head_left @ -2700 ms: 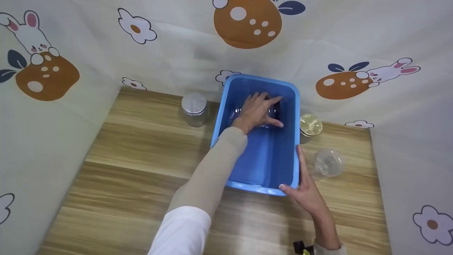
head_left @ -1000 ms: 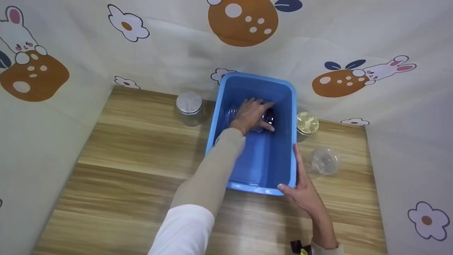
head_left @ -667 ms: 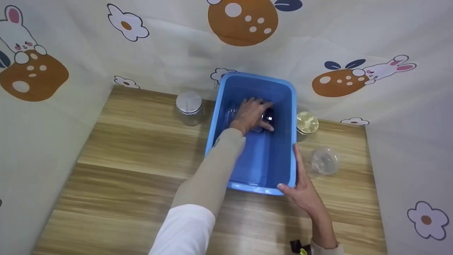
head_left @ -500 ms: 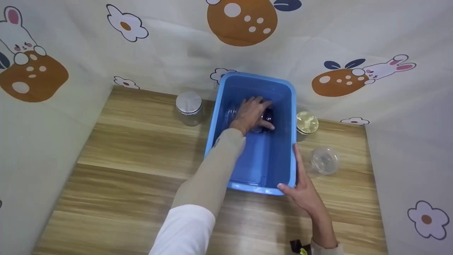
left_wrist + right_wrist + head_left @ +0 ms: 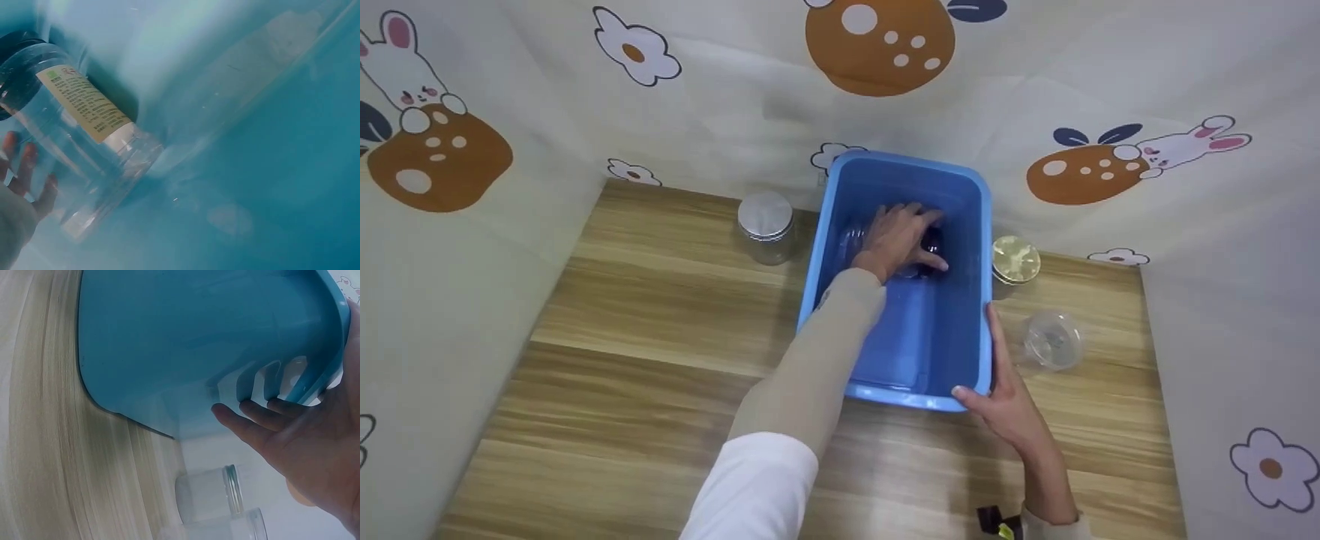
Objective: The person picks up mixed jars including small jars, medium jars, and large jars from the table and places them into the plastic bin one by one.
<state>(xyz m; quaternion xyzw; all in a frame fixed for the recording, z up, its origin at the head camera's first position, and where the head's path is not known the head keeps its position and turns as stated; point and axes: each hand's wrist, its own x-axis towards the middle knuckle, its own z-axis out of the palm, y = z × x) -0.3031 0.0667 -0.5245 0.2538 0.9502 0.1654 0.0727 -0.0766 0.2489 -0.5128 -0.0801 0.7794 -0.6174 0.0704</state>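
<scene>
Inside blue bin (image 5: 892, 337), jar (image 5: 79, 140) lying crosswise, lid (image 5: 933, 241) rightward

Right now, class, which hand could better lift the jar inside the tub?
Probably the left hand: inside the blue tub, it touches the clear jar; the right hand grips the rim.

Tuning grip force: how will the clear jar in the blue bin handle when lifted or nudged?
The clear jar looks unfilled, so it's probably light for its size. Its rounded body lies sideways, so it may roll if nudged. Its surface is glossy, so possibly slippery.
</scene>
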